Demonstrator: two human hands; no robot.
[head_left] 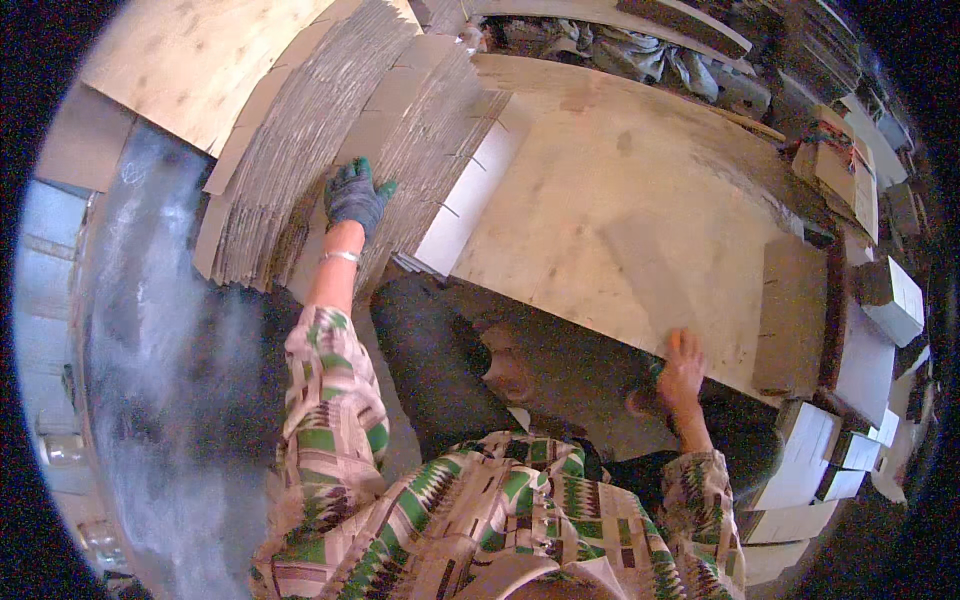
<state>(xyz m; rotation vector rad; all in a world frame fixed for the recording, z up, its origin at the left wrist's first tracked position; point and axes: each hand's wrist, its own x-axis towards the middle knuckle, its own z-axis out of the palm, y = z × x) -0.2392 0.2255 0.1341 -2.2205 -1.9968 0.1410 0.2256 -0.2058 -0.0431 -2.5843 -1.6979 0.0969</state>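
Observation:
My left hand (356,200), in a grey glove with green fingertips, reaches out to a long row of flat brown cardboard pieces (310,120) packed tightly together. Its fingers are spread and rest on their upper edges. Bare of any glove, my right hand (683,368) is at the near edge of a pale wooden board (560,190), fingers lying over that edge. From its fingertips a faint brownish strip (650,265), apparently cardboard, runs away across the board; whether the fingers grip it is unclear. A whitish cardboard face (470,205) ends the row beside the board.
A brown cardboard block (790,315) stands at the board's right end. Beyond it are several white boxes (893,300) and a tied cardboard bundle (840,170). Another wooden board (190,60) lies far left. Crumpled sheeting (650,60) is at the back.

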